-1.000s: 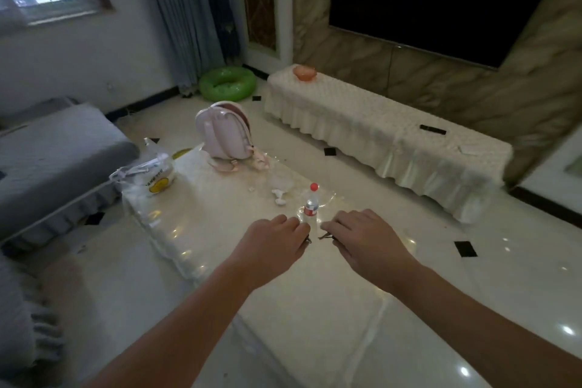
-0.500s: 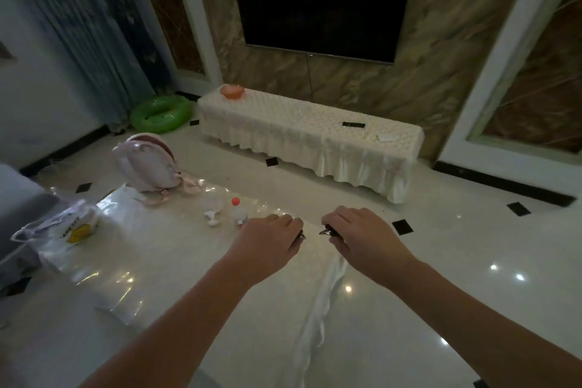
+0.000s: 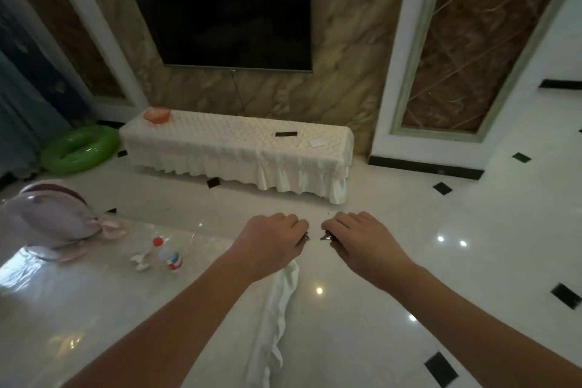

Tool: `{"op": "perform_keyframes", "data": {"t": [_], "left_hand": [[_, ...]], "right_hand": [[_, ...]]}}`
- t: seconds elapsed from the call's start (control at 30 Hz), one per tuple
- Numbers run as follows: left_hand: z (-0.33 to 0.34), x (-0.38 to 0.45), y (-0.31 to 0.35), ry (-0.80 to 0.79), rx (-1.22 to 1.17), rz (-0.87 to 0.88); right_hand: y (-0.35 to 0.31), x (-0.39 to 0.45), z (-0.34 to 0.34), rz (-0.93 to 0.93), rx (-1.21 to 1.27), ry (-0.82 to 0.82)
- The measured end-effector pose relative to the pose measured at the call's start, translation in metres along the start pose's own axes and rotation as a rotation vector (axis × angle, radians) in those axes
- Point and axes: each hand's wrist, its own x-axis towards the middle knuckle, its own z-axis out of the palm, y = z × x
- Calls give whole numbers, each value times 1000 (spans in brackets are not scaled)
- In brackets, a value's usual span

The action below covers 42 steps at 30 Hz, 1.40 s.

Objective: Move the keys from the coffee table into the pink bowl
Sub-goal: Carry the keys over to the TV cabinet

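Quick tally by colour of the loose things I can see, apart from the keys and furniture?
Pink: 2, the pink bowl on the covered TV bench and the backpack on the coffee table.
Green: 1, the swim ring on the floor.
Black: 1, the remote on the bench.
White: 2, the bottle with a red cap on the coffee table and a flat item on the bench.
Total: 6.

One head-worn wide-angle view looks forward and down, close above both forearms, facing the distant cloth-draped white bench (image 3: 239, 148) below the dark wall-mounted television (image 3: 220, 6).
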Motion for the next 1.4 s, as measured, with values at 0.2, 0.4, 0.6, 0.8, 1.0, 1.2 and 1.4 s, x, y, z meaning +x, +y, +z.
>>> {"op": "perform_keyframes", "data": {"t": [0.2,0.4,0.6,0.8,1.0,1.2,1.4], "left_hand": [[36,38,-40,18,-74,9],[80,68,-106,28,-146,-35],[115,108,-171,10,-158,-106],[142,164,-218,-7,-170,-130],[183,238,-245,-42,-136,-163],[208,308,-264,-56,-124,-349],[206,340,-307,-1,-43,-540]], "right_hand": [[33,47,18,-8,-48,-40],[65,131,40,7,-80,-95],[104,200,55,88,-51,-95],[161,245,67,139,-27,-75],[236,295,82,125,9,-72],[317,349,78,83,67,-46],[356,424,90,15,143,-18]]}}
